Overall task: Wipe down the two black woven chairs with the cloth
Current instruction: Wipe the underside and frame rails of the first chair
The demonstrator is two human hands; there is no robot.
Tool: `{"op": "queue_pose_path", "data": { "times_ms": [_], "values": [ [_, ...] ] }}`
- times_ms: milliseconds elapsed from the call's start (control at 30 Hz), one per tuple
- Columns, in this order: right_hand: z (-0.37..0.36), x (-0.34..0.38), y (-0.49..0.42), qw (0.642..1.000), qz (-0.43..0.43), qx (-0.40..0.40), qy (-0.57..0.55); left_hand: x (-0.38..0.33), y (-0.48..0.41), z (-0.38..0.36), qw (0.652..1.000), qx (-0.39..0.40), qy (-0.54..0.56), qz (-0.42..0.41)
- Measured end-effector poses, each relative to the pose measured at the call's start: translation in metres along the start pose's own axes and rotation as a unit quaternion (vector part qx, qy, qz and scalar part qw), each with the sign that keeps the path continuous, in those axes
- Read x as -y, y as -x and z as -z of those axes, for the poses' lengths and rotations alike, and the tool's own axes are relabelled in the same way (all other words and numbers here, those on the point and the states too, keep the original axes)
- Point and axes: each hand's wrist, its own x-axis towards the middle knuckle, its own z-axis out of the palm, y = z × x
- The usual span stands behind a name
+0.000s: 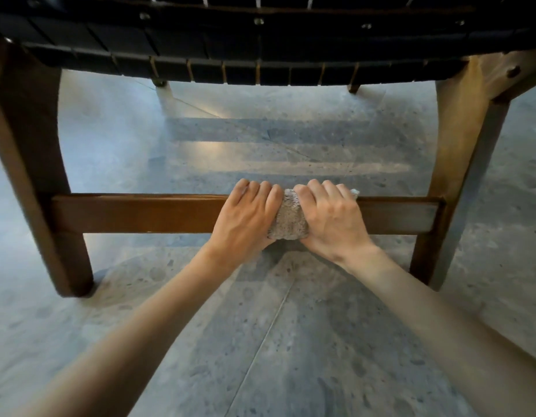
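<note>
Nubby grey cloth (287,218) wraps the smooth brown wooden rail (134,213) just past centre toward 3 o'clock. Left grip (245,215) and right grip (332,218) curl over it, thumbs hidden. At 12 o'clock the chair (260,52), black and woven, is cut off

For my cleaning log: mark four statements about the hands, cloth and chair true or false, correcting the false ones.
1. The cloth is draped over the chair's low wooden crossbar. True.
2. Only the right hand is at the crossbar. False: the left hand is there too.
3. The cloth lies on the black woven seat. False: the seat is above both hands.
4. The floor is grey and speckled. True.
</note>
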Motion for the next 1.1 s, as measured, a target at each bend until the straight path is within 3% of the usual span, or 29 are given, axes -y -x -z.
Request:
{"op": "queue_pose_path", "data": {
  "times_ms": [400, 733, 933, 1100],
  "values": [
    [0.006, 0.111, -0.06, 0.997, 0.074, 0.003, -0.015, 0.107, 0.072, 0.004, 0.998, -0.005, -0.036, 0.043],
    [0.008, 0.213, -0.111, 0.993, 0.119, 0.008, -0.025, 0.192, 0.132, 0.028, 0.986, 0.058, -0.146, 0.055],
    [0.01, 0.241, -0.127, 0.99, 0.133, 0.016, -0.042, 0.207, 0.146, 0.037, 0.966, 0.072, -0.241, 0.056],
    [0.011, 0.233, -0.124, 0.986, 0.156, 0.012, -0.054, 0.196, 0.142, 0.039, 0.962, 0.097, -0.235, 0.095]
  ]
}}
